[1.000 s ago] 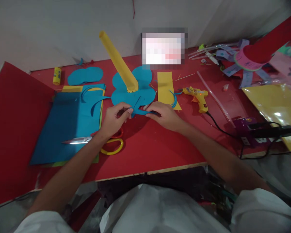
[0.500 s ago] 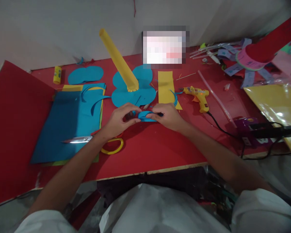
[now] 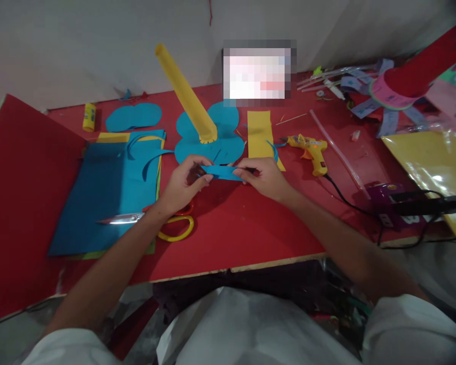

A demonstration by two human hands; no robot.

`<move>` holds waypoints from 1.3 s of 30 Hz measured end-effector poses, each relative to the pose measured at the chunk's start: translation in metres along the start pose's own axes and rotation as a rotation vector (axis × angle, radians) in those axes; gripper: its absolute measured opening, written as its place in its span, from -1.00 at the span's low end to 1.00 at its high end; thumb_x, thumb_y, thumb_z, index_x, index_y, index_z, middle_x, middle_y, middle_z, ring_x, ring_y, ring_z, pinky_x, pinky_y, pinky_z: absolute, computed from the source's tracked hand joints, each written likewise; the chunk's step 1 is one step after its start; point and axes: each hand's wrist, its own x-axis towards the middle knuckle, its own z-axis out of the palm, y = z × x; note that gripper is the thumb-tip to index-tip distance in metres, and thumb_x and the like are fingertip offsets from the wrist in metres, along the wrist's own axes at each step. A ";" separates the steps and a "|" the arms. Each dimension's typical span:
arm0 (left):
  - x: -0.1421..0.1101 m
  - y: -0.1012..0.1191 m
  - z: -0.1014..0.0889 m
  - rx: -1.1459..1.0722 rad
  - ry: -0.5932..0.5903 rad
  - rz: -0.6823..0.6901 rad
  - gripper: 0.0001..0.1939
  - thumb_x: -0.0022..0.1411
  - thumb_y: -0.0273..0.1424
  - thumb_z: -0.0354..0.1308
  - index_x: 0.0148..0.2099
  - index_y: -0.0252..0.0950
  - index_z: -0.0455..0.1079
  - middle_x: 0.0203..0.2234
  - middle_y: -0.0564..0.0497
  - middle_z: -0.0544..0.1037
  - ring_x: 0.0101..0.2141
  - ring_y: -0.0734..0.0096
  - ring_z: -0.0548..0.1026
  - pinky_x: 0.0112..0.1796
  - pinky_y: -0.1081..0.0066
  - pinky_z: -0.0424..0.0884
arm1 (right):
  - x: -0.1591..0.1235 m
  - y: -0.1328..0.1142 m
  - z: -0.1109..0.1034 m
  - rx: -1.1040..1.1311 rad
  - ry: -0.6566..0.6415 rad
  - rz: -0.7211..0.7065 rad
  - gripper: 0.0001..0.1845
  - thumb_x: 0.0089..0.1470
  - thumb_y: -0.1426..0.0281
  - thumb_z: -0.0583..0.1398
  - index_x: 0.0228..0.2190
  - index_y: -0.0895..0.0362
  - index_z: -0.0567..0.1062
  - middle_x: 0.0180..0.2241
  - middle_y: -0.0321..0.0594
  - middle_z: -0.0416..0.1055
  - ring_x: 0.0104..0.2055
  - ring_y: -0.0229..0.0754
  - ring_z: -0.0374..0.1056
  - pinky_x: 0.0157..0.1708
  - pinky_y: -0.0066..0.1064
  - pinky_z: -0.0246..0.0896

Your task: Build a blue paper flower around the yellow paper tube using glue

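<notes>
Between my two hands a blue paper strip [image 3: 223, 172] is stretched above the red table. My left hand [image 3: 186, 183] pinches its left end with thumb and fingers. The right end is pinched by my right hand [image 3: 264, 177]. Just behind stands a blue petal-shaped paper base [image 3: 228, 147] with a yellow paper tube [image 3: 186, 94] fixed upright and leaning left. Below my left wrist lie scissors [image 3: 175, 229] with a yellow and a red handle, their blades resting on blue paper sheets [image 3: 114, 187].
A yellow glue gun [image 3: 313, 152] with a cord lies right of a yellow paper piece [image 3: 259, 134]. A glue stick [image 3: 89, 116] and a blue cutout [image 3: 134, 117] sit at the back left. Beyond are a blurred screen [image 3: 256, 73], a clear stick [image 3: 338, 152] and a purple box [image 3: 389, 203].
The blue strip, curled up between my fingers before, is now drawn out flatter and longer. My hands have moved slightly apart and a little away from me.
</notes>
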 end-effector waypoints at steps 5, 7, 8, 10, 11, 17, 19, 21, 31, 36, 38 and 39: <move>0.001 0.000 0.001 -0.093 0.061 -0.006 -0.65 0.36 -0.14 0.33 -0.02 -0.23 0.34 -0.14 -0.06 0.59 -0.41 0.56 0.52 -0.44 0.54 0.45 | 0.000 0.001 -0.002 0.062 0.038 0.021 -0.44 0.32 -0.07 0.18 -0.50 0.10 0.48 -0.56 -0.30 0.43 -0.47 -0.26 0.33 -0.37 -0.39 0.20; 0.002 0.000 0.001 -0.099 0.102 0.010 -0.65 0.38 -0.11 0.31 -0.01 -0.22 0.33 -0.12 -0.07 0.61 -0.41 0.55 0.52 -0.45 0.52 0.46 | 0.000 0.002 -0.003 0.066 0.046 0.025 -0.47 0.33 -0.04 0.20 -0.49 0.10 0.49 -0.55 -0.30 0.44 -0.46 -0.25 0.36 -0.35 -0.39 0.23; 0.002 0.001 0.002 -0.100 0.124 0.023 -0.65 0.39 -0.10 0.29 -0.01 -0.22 0.33 -0.13 -0.07 0.61 -0.42 0.54 0.52 -0.45 0.52 0.46 | -0.001 0.003 -0.003 0.070 0.049 0.028 -0.50 0.33 -0.02 0.20 -0.46 0.10 0.51 -0.53 -0.29 0.46 -0.45 -0.24 0.37 -0.35 -0.39 0.25; 0.003 0.001 0.002 -0.092 0.164 0.049 -0.64 0.39 -0.08 0.28 -0.02 -0.21 0.32 -0.15 -0.06 0.63 -0.43 0.53 0.53 -0.46 0.51 0.47 | -0.001 0.005 -0.003 0.081 0.050 0.038 -0.55 0.33 0.00 0.21 -0.39 0.10 0.56 -0.49 -0.28 0.50 -0.44 -0.24 0.41 -0.35 -0.39 0.28; 0.003 0.001 0.002 -0.080 0.183 0.058 -0.64 0.39 -0.07 0.28 -0.02 -0.21 0.32 -0.16 -0.05 0.63 -0.43 0.53 0.54 -0.46 0.50 0.46 | -0.002 0.006 -0.002 0.087 0.052 0.045 -0.57 0.33 0.01 0.22 -0.35 0.10 0.57 -0.49 -0.28 0.52 -0.44 -0.24 0.42 -0.35 -0.39 0.29; 0.001 0.004 0.001 -0.012 0.269 0.082 -0.68 0.45 -0.06 0.21 -0.01 -0.17 0.33 -0.17 -0.01 0.63 -0.42 0.50 0.54 -0.44 0.42 0.46 | 0.000 0.013 -0.003 0.090 0.081 0.049 -0.63 0.34 0.06 0.22 -0.17 0.10 0.60 -0.46 -0.29 0.54 -0.43 -0.24 0.48 -0.36 -0.40 0.33; 0.002 0.002 -0.001 0.002 0.355 0.102 -0.71 0.47 -0.08 0.20 -0.01 -0.17 0.36 -0.20 0.03 0.61 -0.43 0.52 0.51 -0.42 0.40 0.46 | 0.000 0.014 -0.006 0.090 0.110 0.036 -0.65 0.34 0.07 0.22 -0.14 0.09 0.60 -0.45 -0.30 0.52 -0.43 -0.25 0.48 -0.36 -0.41 0.32; 0.003 -0.002 -0.004 0.020 0.461 0.124 -0.73 0.48 -0.09 0.19 -0.01 -0.16 0.39 -0.22 0.07 0.59 -0.39 0.53 0.49 -0.38 0.38 0.46 | 0.001 0.015 -0.010 0.092 0.138 0.031 -0.65 0.34 0.06 0.23 -0.16 0.09 0.60 -0.46 -0.31 0.51 -0.43 -0.25 0.48 -0.37 -0.41 0.32; -0.003 0.011 -0.006 0.414 0.572 0.276 -0.66 0.51 -0.06 0.13 0.07 -0.17 0.51 -0.03 -0.06 0.50 -0.24 0.41 0.44 -0.29 0.31 0.36 | 0.001 0.010 -0.013 0.177 0.127 0.062 -0.58 0.27 0.00 0.28 -0.35 0.11 0.52 -0.53 -0.35 0.41 -0.54 -0.33 0.35 -0.50 -0.45 0.21; -0.006 0.013 0.004 0.392 0.040 0.283 -0.64 0.47 -0.15 0.20 0.20 -0.18 0.47 -0.03 -0.08 0.59 -0.41 0.51 0.43 -0.35 0.40 0.39 | -0.002 0.003 -0.002 0.152 0.041 0.013 -0.57 0.29 -0.01 0.27 -0.35 0.11 0.56 -0.53 -0.34 0.44 -0.54 -0.32 0.31 -0.47 -0.43 0.18; -0.007 0.013 0.007 0.425 -0.080 0.288 -0.64 0.45 -0.17 0.23 0.19 -0.18 0.49 -0.11 -0.06 0.64 -0.40 0.47 0.48 -0.32 0.43 0.41 | -0.002 0.001 0.000 0.142 0.017 -0.001 -0.55 0.28 -0.03 0.26 -0.35 0.11 0.57 -0.49 -0.32 0.48 -0.51 -0.31 0.30 -0.45 -0.42 0.17; -0.007 0.014 0.007 0.444 -0.112 0.288 -0.66 0.45 -0.18 0.23 0.17 -0.18 0.51 -0.15 -0.05 0.65 -0.37 0.45 0.51 -0.29 0.44 0.43 | -0.002 0.000 0.000 0.134 0.013 -0.008 -0.54 0.28 -0.04 0.26 -0.35 0.11 0.57 -0.47 -0.30 0.50 -0.50 -0.31 0.30 -0.45 -0.42 0.16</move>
